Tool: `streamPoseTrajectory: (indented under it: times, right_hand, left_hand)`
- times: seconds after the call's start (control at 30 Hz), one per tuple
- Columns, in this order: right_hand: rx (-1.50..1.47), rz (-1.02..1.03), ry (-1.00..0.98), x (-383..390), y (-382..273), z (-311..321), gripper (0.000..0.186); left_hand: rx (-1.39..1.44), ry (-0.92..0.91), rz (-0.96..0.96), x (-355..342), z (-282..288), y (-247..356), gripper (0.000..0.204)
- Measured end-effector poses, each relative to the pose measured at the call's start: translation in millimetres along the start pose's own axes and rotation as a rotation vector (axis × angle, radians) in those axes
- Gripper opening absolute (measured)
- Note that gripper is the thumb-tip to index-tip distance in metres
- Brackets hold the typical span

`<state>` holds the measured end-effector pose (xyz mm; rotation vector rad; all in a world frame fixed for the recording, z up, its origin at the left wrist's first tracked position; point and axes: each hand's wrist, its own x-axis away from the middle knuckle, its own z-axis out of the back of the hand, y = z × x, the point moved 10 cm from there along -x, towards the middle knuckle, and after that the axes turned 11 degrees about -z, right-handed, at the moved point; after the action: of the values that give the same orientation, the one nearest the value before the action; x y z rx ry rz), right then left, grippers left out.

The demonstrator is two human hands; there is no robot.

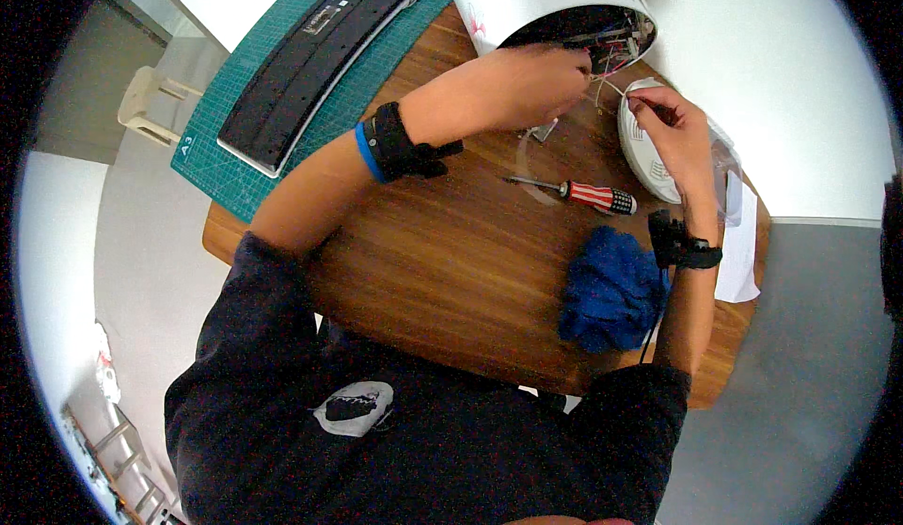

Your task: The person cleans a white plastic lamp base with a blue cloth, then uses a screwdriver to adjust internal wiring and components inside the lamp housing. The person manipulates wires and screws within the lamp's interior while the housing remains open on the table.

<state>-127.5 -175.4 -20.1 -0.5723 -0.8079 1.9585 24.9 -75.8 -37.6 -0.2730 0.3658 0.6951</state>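
Observation:
A white appliance housing point(513, 7) with a pink floral print lies tipped at the far side of the table. Its dark open end shows a tangle of thin wires point(616, 53). My left hand point(536, 83) is at that opening, blurred, its fingers curled in; what they hold is hidden. A thin pale wire runs from there toward my right hand point(675, 130), whose thumb and forefinger pinch its end. Below the right hand rests a white, rounded cover point(642, 153) with slots. A screwdriver point(597, 197) with a red, white and black handle lies nearer me.
A crumpled blue cloth point(611, 290) sits by my right forearm. At the left, a black keyboard-like panel point(315, 69) with a coiled cable rests on a green cutting mat point(212, 163). White paper point(738, 252) and a clear plastic piece point(726, 172) lie at the table's right edge.

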Motion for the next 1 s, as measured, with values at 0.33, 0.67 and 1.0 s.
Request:
streamPoseTrajectory:
  times: [0.33, 0.67, 1.0]
  right_hand:
    - [0.119, 0.083, 0.042, 19.1, -17.9, -3.8, 0.018]
    - [0.431, 0.459, -0.058, 48.3, -47.2, -26.8, 0.024]
    - [0.466, 0.397, -0.173, 50.2, -26.8, -49.8, 0.020]
  left_hand:
    - [0.252, 0.194, 0.172, -3.7, 13.7, -13.0, 0.026]
    - [0.178, 0.215, 0.211, -6.4, 5.0, -9.4, 0.020]
    - [0.164, 0.270, 0.145, -11.5, 13.3, -0.5, 0.015]
